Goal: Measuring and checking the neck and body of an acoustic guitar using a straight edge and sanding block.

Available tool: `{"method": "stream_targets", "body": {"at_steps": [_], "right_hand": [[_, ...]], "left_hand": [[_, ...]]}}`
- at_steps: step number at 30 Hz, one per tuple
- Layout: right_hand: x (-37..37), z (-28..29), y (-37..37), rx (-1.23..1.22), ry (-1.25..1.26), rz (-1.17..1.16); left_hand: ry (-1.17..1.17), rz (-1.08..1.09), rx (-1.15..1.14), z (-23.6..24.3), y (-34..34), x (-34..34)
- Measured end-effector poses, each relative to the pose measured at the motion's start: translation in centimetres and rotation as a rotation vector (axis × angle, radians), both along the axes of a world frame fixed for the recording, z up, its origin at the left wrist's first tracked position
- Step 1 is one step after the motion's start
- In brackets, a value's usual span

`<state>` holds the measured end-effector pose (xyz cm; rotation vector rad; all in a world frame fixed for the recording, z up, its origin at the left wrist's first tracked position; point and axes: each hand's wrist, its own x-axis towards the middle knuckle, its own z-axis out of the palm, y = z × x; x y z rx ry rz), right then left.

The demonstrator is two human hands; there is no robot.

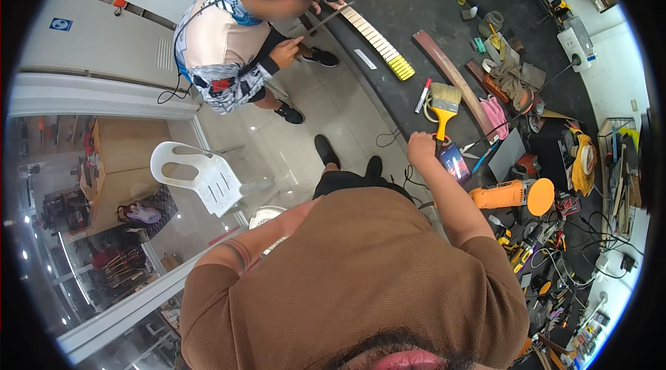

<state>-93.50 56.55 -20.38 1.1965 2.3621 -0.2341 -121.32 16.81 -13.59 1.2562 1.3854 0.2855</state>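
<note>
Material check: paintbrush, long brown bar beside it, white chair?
Paintbrush: pale fibre bristles, natural or synthetic unclear; smooth yellow handle, painted wood or plastic. 
Long brown bar: probably wood, given its uneven reddish-brown tone. 
White chair: likely moulded plastic, smooth, evenly coloured, rounded edges and cut-through openings.

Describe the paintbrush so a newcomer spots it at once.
Start at the dark workbench on the picture's right. On it, just beyond the camera wearer's right hand, is a flat paintbrush with its bristles pointing away from that hand. Its bright yellow handle and wide, pale bristles set it apart from the slim red-and-white marker beside it.
</note>
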Motion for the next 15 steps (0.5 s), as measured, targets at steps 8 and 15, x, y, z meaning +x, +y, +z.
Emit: {"method": "stream_targets", "body": {"at_steps": [8, 15], "right_hand": [[-0.2, -1.2, 0.9, -0.056, -0.038, -0.006], [-0.3, -2.0, 1.2, -0.034, -0.017, -0.003]], "left_hand": [[0.178, -0.282, 0.0, 2.3, 6.1, -1.1], [0.182, -0.36, 0.085, 0.8, 6.5, -1.5]]}}
